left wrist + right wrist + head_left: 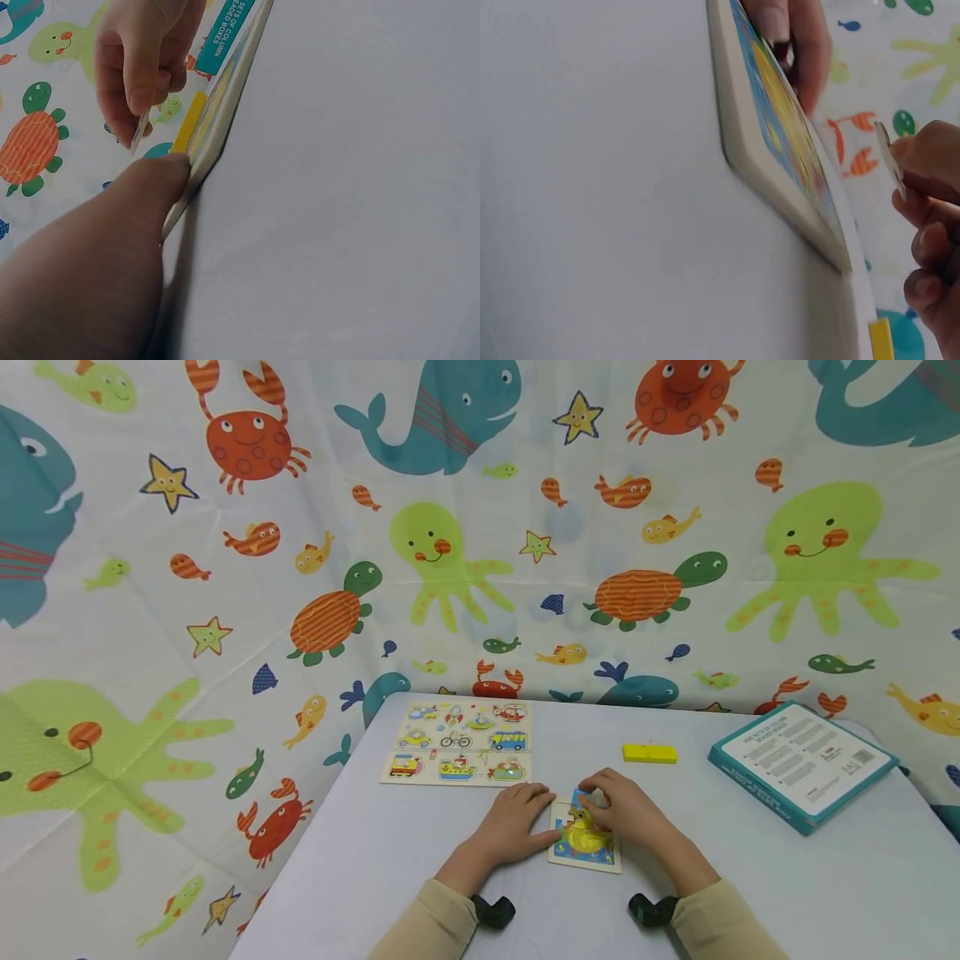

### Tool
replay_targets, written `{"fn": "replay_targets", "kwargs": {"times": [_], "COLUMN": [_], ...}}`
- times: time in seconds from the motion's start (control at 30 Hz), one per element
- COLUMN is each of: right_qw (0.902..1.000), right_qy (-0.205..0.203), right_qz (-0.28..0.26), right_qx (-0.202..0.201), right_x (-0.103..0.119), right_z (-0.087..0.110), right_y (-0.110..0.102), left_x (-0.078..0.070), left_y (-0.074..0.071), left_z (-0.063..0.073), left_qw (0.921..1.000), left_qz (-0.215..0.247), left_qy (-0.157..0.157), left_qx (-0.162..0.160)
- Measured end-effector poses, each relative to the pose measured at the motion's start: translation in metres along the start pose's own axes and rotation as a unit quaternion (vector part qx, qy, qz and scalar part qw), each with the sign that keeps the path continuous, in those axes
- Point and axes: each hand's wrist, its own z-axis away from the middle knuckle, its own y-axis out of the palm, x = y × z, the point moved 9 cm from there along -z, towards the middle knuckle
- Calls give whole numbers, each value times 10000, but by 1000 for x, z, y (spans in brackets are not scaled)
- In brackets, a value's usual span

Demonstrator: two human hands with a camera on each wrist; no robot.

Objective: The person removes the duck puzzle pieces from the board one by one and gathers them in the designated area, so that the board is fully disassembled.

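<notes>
A small wooden puzzle board [585,857] with a yellow duck on blue lies flat on the white table in the head view. My right hand [630,810] is over its upper right part and pinches a thin jigsaw puzzle piece [889,157] between thumb and fingers. The right wrist view shows that piece edge-on, raised off the board. My left hand [513,825] rests at the board's left side with fingers fairly straight. Its thumb [169,171] touches the board's edge in the left wrist view. The face of the held piece is mostly hidden by my fingers.
A larger vehicle picture puzzle [459,743] lies behind my left hand. Beyond my right hand sits a yellow block [649,753]. A teal and white box [802,760] stands at the right. A sea-animal curtain [480,560] hangs behind the table.
</notes>
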Motion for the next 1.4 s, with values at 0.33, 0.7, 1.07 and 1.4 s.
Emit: {"fn": "replay_targets", "kwargs": {"times": [0.33, 0.7, 1.07, 1.4], "right_qw": [9995, 9987, 9992, 9991], "right_qy": [-93, -88, -29, 77], "right_qz": [155, 324, 151, 307], "right_qx": [-259, -384, -361, -276], "right_x": [-38, -78, -94, -100], "right_z": [18, 36, 42, 41], "right_y": [-42, -62, -60, -55], "left_x": [0, 0, -2, -1], "left_y": [2, 1, -1, -1], "left_z": [1, 1, 2, 3], "left_qw": [10000, 10000, 10000, 10000], "left_qz": [-22, -95, -76, -23], "left_qy": [-17, 20, -13, 19], "left_qx": [46, 21, 25, 27]}}
